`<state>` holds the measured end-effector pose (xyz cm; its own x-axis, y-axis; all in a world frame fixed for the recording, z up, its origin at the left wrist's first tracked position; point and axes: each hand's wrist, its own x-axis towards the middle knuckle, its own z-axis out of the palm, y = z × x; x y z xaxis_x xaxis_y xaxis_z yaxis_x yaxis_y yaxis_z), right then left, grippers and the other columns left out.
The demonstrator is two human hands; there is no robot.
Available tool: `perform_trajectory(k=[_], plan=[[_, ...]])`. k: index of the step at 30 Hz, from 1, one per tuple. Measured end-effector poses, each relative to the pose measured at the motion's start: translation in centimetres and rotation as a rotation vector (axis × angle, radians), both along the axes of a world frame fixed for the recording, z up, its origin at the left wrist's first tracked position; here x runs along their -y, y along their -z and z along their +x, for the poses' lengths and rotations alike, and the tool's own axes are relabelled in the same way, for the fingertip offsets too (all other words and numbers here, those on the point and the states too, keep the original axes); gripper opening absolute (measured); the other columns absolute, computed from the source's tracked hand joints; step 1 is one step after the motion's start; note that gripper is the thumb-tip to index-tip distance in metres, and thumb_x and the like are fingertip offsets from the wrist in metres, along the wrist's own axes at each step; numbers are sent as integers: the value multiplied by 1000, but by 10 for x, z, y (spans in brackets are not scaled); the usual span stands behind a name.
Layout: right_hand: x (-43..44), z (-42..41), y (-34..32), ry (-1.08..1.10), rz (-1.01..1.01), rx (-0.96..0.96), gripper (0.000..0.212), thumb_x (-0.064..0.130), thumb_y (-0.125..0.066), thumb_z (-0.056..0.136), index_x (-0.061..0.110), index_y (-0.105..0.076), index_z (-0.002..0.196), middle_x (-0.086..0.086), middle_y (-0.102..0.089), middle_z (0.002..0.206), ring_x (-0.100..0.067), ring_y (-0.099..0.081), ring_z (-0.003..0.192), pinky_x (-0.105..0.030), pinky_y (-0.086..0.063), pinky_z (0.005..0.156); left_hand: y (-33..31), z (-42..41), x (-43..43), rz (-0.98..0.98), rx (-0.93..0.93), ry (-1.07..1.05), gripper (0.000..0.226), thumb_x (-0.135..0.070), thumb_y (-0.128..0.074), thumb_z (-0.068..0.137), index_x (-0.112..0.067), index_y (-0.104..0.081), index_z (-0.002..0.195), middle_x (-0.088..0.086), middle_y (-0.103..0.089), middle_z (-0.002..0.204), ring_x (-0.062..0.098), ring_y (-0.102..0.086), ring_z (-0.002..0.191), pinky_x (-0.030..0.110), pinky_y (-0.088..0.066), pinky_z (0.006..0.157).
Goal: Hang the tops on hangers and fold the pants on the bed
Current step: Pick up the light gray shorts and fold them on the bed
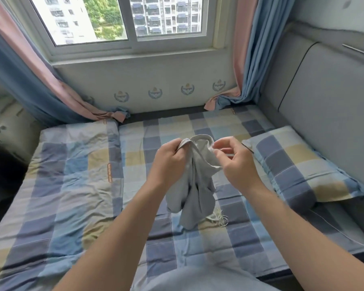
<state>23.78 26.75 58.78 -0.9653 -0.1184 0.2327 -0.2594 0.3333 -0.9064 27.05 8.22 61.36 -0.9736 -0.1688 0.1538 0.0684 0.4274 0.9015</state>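
Observation:
A small light grey garment [194, 185] hangs bunched above the checked bed [198, 259], its lower end almost touching the sheet. My left hand [168, 160] grips its upper edge on the left. My right hand [235, 160] pinches the ribbed band at the top right between thumb and fingers. The band arches between the two hands. Frayed white threads [220, 218] lie on the sheet beside the garment's lower end. No hanger is in view.
A folded checked quilt [67, 175] covers the bed's left half. A matching pillow [298, 164] lies at the right against the grey padded headboard [324, 97]. Pink and blue curtains [246, 59] flank the window [130, 22] behind the bed.

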Motion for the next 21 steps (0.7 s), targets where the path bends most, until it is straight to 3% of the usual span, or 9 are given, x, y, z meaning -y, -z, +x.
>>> perform_trajectory(k=[6, 8, 10, 12, 16, 19, 21], plan=[[-6, 28, 4, -104, 27, -119, 12, 21, -67, 92, 28, -60, 86, 13, -62, 75, -8, -60, 69, -17, -48, 61, -44, -17, -18, 480, 171, -165, 45, -26, -54, 102, -22, -62, 58, -10, -41, 41, 7, -33, 35, 13, -26, 36], [-3, 33, 4, -154, 44, -110, 13, 27, -70, 91, 29, -60, 99, 17, -65, 89, -6, -64, 84, -18, -51, 68, -53, -20, -21, 535, 182, -158, 43, -25, -54, 102, -21, -65, 60, -7, -46, 43, 7, -40, 36, 13, -31, 38], [1, 33, 4, -211, 66, -4, 39, 39, -75, 87, 32, -54, 119, 21, -63, 114, 0, -60, 106, -15, -49, 81, -61, -20, -27, 586, 187, -100, 32, -23, -55, 101, -16, -70, 73, -3, -57, 51, 9, -50, 43, 15, -40, 43], [9, 30, 3, -212, 68, 121, 53, 51, -75, 80, 34, -51, 124, 19, -63, 119, 1, -58, 110, -19, -49, 86, -65, -19, -36, 616, 201, -69, 25, -22, -58, 99, -12, -72, 81, 5, -62, 62, 13, -55, 51, 19, -43, 47], [14, 20, 6, -73, 161, 113, 27, 52, -66, 86, 31, -56, 100, 12, -66, 87, -7, -61, 78, -27, -48, 64, -64, -20, -44, 595, 230, -107, 29, -28, -59, 100, -17, -67, 74, -2, -48, 48, 11, -45, 44, 16, -37, 45], [5, 13, 16, -80, 314, 150, 18, 46, -61, 90, 28, -57, 87, 8, -63, 75, -16, -60, 73, -39, -50, 65, -63, -22, -38, 634, 241, -127, 29, -31, -60, 101, -18, -68, 76, -5, -55, 54, 11, -53, 52, 19, -44, 52], [-3, 10, 26, -111, 401, 228, 18, 36, -59, 92, 28, -55, 76, 6, -61, 69, -21, -57, 70, -40, -49, 65, -62, -24, -31, 650, 241, -153, 29, -32, -60, 101, -17, -68, 78, -3, -58, 59, 14, -56, 60, 25, -50, 61]])
